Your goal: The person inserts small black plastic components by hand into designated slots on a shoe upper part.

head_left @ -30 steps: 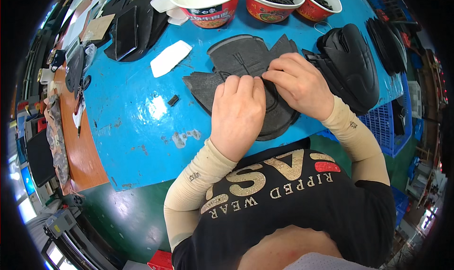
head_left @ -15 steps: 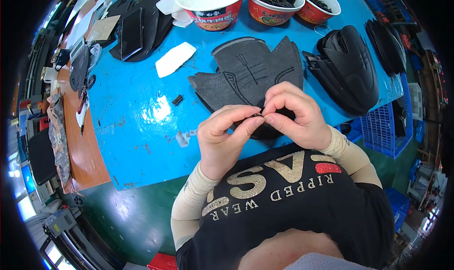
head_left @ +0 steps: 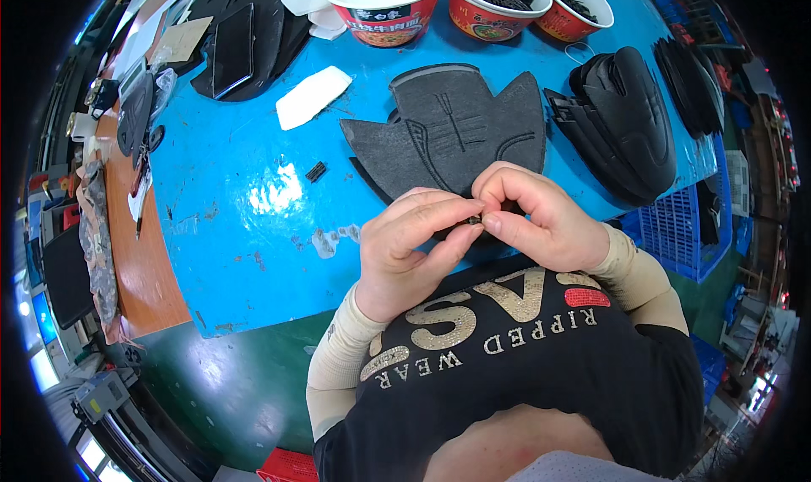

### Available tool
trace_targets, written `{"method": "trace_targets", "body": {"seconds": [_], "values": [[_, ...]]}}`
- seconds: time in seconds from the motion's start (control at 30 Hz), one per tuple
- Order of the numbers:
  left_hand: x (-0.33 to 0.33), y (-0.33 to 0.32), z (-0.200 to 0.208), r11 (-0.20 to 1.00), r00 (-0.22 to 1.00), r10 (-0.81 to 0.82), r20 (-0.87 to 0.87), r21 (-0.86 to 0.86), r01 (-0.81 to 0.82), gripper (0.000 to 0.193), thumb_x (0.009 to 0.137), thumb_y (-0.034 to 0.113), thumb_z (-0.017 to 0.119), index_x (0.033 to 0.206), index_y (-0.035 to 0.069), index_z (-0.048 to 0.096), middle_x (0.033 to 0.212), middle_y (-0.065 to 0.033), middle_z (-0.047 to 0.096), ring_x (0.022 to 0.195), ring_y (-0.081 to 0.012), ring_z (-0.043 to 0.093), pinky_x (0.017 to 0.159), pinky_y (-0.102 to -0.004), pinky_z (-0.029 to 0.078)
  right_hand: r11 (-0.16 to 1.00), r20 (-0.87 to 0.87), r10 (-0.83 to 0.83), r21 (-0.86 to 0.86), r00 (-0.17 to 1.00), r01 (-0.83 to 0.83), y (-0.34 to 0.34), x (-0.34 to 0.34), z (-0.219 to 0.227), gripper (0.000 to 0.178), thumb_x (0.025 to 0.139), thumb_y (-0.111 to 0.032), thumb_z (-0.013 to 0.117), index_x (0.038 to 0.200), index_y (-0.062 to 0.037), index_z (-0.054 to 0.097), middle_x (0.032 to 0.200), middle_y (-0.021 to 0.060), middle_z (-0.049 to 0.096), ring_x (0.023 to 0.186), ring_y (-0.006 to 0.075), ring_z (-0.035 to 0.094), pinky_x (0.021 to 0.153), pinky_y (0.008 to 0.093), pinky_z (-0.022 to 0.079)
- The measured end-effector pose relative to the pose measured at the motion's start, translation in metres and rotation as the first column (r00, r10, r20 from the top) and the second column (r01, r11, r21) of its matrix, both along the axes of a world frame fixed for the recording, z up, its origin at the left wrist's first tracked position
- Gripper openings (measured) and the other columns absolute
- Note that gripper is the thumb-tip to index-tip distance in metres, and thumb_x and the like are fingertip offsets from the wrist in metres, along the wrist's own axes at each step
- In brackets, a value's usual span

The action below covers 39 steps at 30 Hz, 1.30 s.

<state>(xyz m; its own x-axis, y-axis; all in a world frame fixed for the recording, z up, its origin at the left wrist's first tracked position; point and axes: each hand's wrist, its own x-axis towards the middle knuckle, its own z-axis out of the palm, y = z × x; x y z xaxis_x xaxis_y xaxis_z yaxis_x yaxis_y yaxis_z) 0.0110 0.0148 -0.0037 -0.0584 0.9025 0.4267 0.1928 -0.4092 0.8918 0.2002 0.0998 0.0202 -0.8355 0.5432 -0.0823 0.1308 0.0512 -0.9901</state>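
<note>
My left hand (head_left: 411, 244) and my right hand (head_left: 538, 214) meet at the table's near edge, thumbs and forefingers closed on one small dark piece (head_left: 475, 220). Only a bit of it shows between the fingertips, so its kind is unclear. Just beyond the hands lie grey-black molded panels (head_left: 460, 127), stacked flat, with grooved lines on the top one. My hands cover the near end of this stack. A short black ribbed piece (head_left: 316, 172) rests alone on the blue table to the left.
At the back stand a large paper bowl (head_left: 384, 17) and two smaller red bowls (head_left: 498, 9) (head_left: 568, 16) of black pieces. More black molded parts (head_left: 621, 127) are piled at right. A phone (head_left: 233, 51) and a white pad (head_left: 312, 98) lie left; a blue crate (head_left: 688, 228) stands below right.
Both hands have come slightly nearer to me, still pinching the small piece. The top panel sits a little differently, shifted slightly right. The view has moved a little.
</note>
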Motion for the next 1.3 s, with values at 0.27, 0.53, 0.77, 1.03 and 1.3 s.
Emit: {"method": "trace_targets", "body": {"seconds": [0.27, 0.53, 0.77, 1.03, 1.3], "values": [[0.002, 0.001, 0.003, 0.994, 0.979, 0.110, -0.173, 0.001, -0.112, 0.026, 0.070, -0.004, 0.074, 0.095, 0.003, 0.069, 0.084, -0.0079, 0.067, 0.077, -0.0225, 0.065, 0.070, -0.0315, 0.052, 0.645, -0.033, -0.070, 0.761, 0.997, 0.071, 0.005, -0.013, -0.001, 0.022, 0.075, -0.002, 0.070, 0.086, -0.0069, 0.052, 0.093, 0.0087, 0.056, 0.082, 0.0289, 0.055, 0.073, 0.0375, 0.043], [-0.008, 0.005, -0.002, 0.955, 0.848, 0.295, -0.441, 0.122, -0.269, 0.028, 0.067, -0.008, 0.068, 0.093, 0.001, 0.065, 0.081, -0.0084, 0.064, 0.072, -0.0221, 0.062, 0.066, -0.0307, 0.051, 0.484, -0.021, -0.072, 0.873, 0.997, 0.054, 0.026, -0.020, -0.003, 0.022, 0.073, -0.004, 0.071, 0.086, -0.0069, 0.053, 0.092, 0.0080, 0.056, 0.084, 0.0278, 0.057, 0.074, 0.0382, 0.043], [-0.007, 0.001, 0.004, 0.943, 0.965, 0.229, 0.128, -0.273, -0.188, 0.022, 0.080, -0.002, 0.074, 0.101, 0.001, 0.069, 0.087, -0.0056, 0.066, 0.077, -0.0112, 0.061, 0.067, -0.0240, 0.049, 0.989, -0.042, -0.035, -0.146, 0.999, 0.028, 0.036, -0.012, 0.002, 0.010, 0.100, -0.016, 0.056, 0.098, -0.0057, 0.055, 0.088, -0.0053, 0.049, 0.080, 0.0026, 0.043, 0.068, 0.0215, 0.040], [-0.005, 0.005, -0.001, 0.970, 0.988, 0.104, 0.113, -0.232, -0.076, 0.019, 0.085, -0.007, 0.069, 0.102, -0.001, 0.067, 0.099, -0.0062, 0.066, 0.088, -0.0097, 0.061, 0.077, -0.0228, 0.049, 0.981, -0.091, -0.066, 0.174, 0.994, 0.081, 0.027, -0.019, -0.006, 0.011, 0.092, -0.011, 0.064, 0.096, -0.0039, 0.055, 0.090, 0.0034, 0.055, 0.082, 0.0137, 0.053, 0.074, 0.0293, 0.044], [-0.015, 0.003, -0.011, 0.949, 0.867, 0.302, -0.396, 0.042, -0.311, 0.019, 0.076, -0.006, 0.070, 0.092, 0.003, 0.066, 0.090, -0.0082, 0.067, 0.084, -0.0221, 0.063, 0.074, -0.0312, 0.050, 0.314, 0.014, -0.156, 0.949, 0.988, 0.036, 0.052, -0.027, -0.027, 0.023, 0.075, -0.005, 0.072, 0.089, -0.0099, 0.054, 0.093, 0.0036, 0.056, 0.086, 0.0239, 0.057, 0.074, 0.0379, 0.041]]}}
